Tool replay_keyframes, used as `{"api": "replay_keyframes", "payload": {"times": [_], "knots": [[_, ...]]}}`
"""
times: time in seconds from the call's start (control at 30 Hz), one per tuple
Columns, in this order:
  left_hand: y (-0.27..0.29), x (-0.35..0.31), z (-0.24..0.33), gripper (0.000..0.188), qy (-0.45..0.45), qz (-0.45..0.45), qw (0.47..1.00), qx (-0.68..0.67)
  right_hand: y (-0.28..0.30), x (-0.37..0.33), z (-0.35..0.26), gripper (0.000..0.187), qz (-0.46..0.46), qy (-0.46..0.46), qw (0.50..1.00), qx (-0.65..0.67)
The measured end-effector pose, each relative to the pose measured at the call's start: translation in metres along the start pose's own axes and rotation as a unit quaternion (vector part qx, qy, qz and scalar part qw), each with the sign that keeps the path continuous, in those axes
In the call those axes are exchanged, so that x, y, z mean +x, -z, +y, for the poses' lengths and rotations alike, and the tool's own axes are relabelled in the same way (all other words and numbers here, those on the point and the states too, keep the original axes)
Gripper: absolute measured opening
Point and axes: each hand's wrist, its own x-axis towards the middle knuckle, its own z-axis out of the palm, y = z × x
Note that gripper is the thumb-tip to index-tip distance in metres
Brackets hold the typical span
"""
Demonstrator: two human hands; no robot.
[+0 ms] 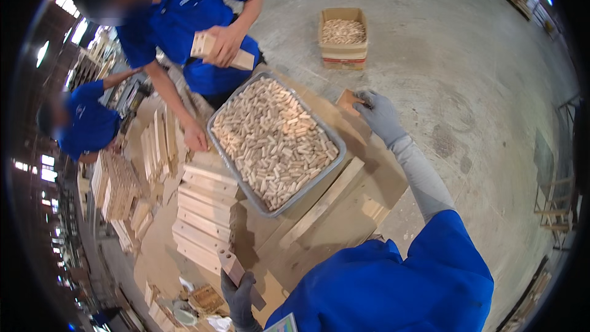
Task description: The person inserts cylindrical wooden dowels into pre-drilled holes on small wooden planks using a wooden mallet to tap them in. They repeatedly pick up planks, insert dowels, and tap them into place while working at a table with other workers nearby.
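Note:
My left hand (241,300), in a grey glove, is closed around a wooden block (231,267) with round holes in its end. It is at the near side of the table, beside a row of pale wooden blocks (206,212). My right arm reaches far out to the table's right corner. There my gloved right hand (376,115) has its fingers curled at a small brown flat piece (348,103); what lies inside the fingers is hidden. Between my hands stands a grey plastic tub (261,208) full of short wooden dowels (273,138).
A long wooden bar (322,201) lies right of the tub. Across the table, a co-worker (190,12) holds a drilled wooden block (222,52). Another person (89,117) stands farther left by stacked wood (120,187). A cardboard box (343,55) of small wooden pieces sits on the floor.

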Motion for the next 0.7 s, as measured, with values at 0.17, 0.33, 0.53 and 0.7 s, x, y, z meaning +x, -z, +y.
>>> {"api": "replay_keyframes", "payload": {"times": [0.17,0.33,0.53,0.7], "knots": [[-0.003,-0.012,-0.005,0.050,-0.007,0.047,0.997,-0.067,-0.069,-0.025,-0.037,0.021,-0.177,0.110,0.977,-0.043],[0.006,-0.019,-0.008,0.041,-0.118,-0.023,0.975,0.185,-0.154,-0.040,-0.043,0.014,-0.115,0.256,0.914,-0.293],[-0.008,-0.025,-0.021,0.026,-0.083,-0.057,0.987,0.122,-0.152,-0.043,-0.061,0.011,-0.123,0.234,0.933,-0.242],[-0.014,-0.031,-0.031,0.047,-0.036,-0.113,0.991,0.069,-0.102,-0.064,-0.104,0.026,-0.270,-0.053,0.950,0.150]]}}
